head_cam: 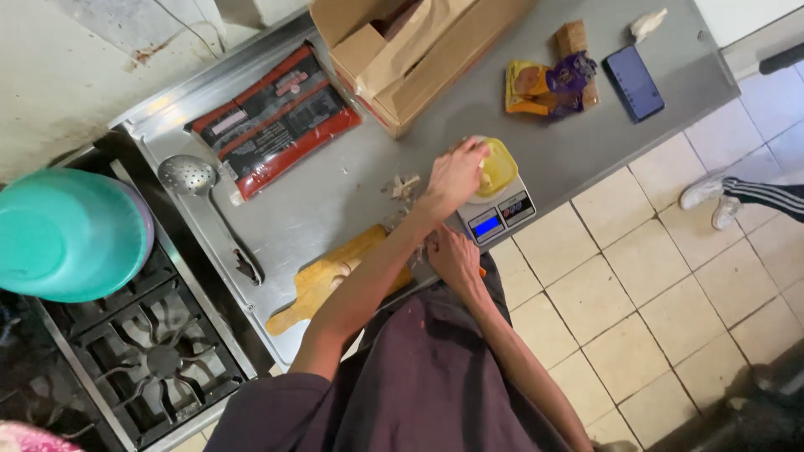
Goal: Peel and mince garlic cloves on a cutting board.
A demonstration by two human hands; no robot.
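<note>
Left hand point(456, 174) is stretched out over the small yellow bowl point(497, 167), fingers curled down at its near rim and touching the pale bits inside, pinching one or just resting on them, I can't tell which. The bowl sits on top of a little grey kitchen scale point(500, 216) with a blue lit display, right at the counter's front edge. What's in the bowl looks like pale peeled pieces, too small to say more.

Right hand point(453, 258) is down at the counter edge just beside the scale, loosely closed with something orange poking out by the wrist; can't make out what it grips.

A wooden cutting board point(322, 283) lies under the left forearm, with papery scraps point(404, 186) just beyond it. Further along the steel counter point(335, 192): a slotted ladle point(194, 180), a flat red-and-black sealed packet point(272, 121), an open cardboard box point(410, 54) with brown paper folded inside, some snack wrappers point(548, 84) and a phone point(634, 82). A teal bowl point(67, 234) sits on the gas stove point(146, 351).
</note>
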